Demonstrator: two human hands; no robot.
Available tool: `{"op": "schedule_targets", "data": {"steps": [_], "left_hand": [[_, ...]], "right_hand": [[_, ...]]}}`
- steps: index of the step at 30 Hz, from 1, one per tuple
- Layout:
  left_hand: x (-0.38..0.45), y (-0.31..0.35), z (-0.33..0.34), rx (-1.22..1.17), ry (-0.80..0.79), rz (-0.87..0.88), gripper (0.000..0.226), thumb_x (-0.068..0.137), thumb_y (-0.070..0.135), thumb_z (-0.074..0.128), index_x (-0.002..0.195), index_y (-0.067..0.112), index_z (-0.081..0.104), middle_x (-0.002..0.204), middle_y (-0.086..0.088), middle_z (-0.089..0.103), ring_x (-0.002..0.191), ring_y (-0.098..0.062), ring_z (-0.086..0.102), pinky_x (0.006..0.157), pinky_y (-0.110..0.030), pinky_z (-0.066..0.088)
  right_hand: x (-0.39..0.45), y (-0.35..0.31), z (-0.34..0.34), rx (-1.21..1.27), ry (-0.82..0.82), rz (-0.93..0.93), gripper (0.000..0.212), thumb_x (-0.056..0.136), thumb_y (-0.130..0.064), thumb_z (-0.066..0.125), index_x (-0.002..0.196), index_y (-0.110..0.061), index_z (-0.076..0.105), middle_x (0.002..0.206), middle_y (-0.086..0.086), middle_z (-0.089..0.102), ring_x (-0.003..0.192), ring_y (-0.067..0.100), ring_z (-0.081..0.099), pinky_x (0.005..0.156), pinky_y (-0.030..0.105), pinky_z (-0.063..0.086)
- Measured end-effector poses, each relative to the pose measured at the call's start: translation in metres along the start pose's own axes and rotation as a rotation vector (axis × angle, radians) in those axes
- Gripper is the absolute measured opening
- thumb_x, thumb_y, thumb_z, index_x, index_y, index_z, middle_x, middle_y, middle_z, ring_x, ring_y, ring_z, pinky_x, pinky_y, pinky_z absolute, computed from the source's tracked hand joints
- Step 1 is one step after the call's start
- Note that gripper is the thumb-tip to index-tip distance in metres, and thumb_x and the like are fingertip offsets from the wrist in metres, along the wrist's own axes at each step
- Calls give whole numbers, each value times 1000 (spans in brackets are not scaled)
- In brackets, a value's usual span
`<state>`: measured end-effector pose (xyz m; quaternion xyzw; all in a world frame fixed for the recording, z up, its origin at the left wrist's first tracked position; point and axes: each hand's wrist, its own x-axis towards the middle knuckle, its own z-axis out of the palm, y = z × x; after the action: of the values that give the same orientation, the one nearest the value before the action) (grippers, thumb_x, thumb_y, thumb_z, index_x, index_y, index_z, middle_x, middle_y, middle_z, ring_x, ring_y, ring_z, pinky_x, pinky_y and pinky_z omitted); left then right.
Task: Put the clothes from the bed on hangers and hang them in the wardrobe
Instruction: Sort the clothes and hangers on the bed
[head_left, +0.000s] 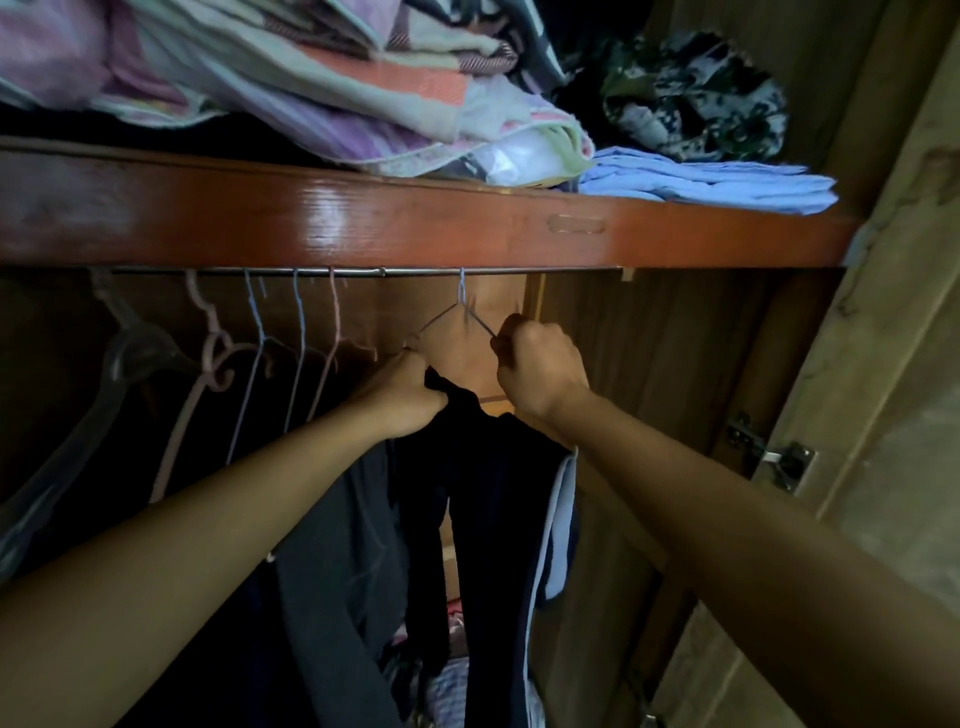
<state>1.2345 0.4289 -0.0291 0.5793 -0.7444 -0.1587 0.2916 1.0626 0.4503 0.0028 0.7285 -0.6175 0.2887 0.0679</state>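
Observation:
A thin blue wire hanger (461, 304) hooks over the metal wardrobe rail (395, 271). A dark garment (488, 499) hangs below it, between my arms. My left hand (410, 397) grips the garment's top edge at the hanger's left arm. My right hand (540, 371) is curled round the hanger's right arm. The hanger's lower parts are hidden behind my hands and the cloth.
Several empty hangers (260, 353) hang on the rail to the left. A red-brown shelf (363, 218) above holds folded blankets (311, 78) and a light blue folded cloth (717, 179). The open wardrobe door (883, 364) with its hinge (779, 457) stands at right. More clothes lie below.

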Motion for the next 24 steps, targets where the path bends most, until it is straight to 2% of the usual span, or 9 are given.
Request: {"op": "schedule_targets", "data": {"steps": [2,6,10,14,17,19,20,21,24], "left_hand": [[5,-1,2,-3,7,-5,47,88,20,63,132,10,50,119,-13,61,110,-28,59,87,-31,48],[15,6,7,30,91,38,45,90,21,63,131,8,48,130,-13,58,119,-30,56,97,-34,46],[21,13,25,26,30,54,74,93,27,62,154,18,21,148,-7,46,134,-28,44,107,-29,35],[27,22,51,-22,-35,106,73,95,25,61,155,21,19,156,-4,36,139,-24,38,109,-26,30],[25,36,72,-65,-47,187,50,95,18,60,143,14,44,152,-7,40,139,-25,39,113,-32,31],[22,47,84,-171,-6,238,16,95,12,59,110,13,64,122,-8,62,119,-28,56,99,-31,41],[19,53,87,-234,1,265,11,94,11,58,90,18,65,98,-5,65,101,-28,61,86,-30,42],[15,59,89,-287,0,302,21,94,13,57,77,24,61,81,1,61,86,-25,59,78,-32,40],[-3,79,93,-373,-88,444,19,86,25,50,71,28,61,72,9,61,74,-13,57,74,-32,41]], "right_hand": [[-8,8,-4,28,-31,19,20,98,-23,52,103,-6,63,102,19,68,93,41,64,77,45,54],[-23,26,-15,64,-63,48,17,96,-19,54,104,-9,64,103,15,69,96,38,64,82,47,54],[-43,45,-22,52,-65,67,16,98,-24,53,90,-14,61,98,16,70,92,38,65,76,42,52],[-68,67,-34,59,-106,61,14,98,-26,54,93,-18,63,90,5,71,86,27,68,74,37,53],[-92,80,-50,76,-50,11,14,98,-24,52,88,-20,60,81,2,71,80,27,67,73,41,51],[-109,89,-65,104,-10,3,18,98,-21,53,81,-21,58,71,-4,68,70,19,64,70,41,51],[-118,93,-73,112,6,5,20,98,-20,54,79,-22,57,65,-7,66,64,14,62,68,40,51],[-127,98,-80,116,16,11,21,98,-19,54,77,-21,57,62,-9,64,60,9,59,67,38,51],[-157,111,-101,112,15,39,21,98,-19,54,78,-21,57,60,-10,63,57,4,58,66,34,50]]}}
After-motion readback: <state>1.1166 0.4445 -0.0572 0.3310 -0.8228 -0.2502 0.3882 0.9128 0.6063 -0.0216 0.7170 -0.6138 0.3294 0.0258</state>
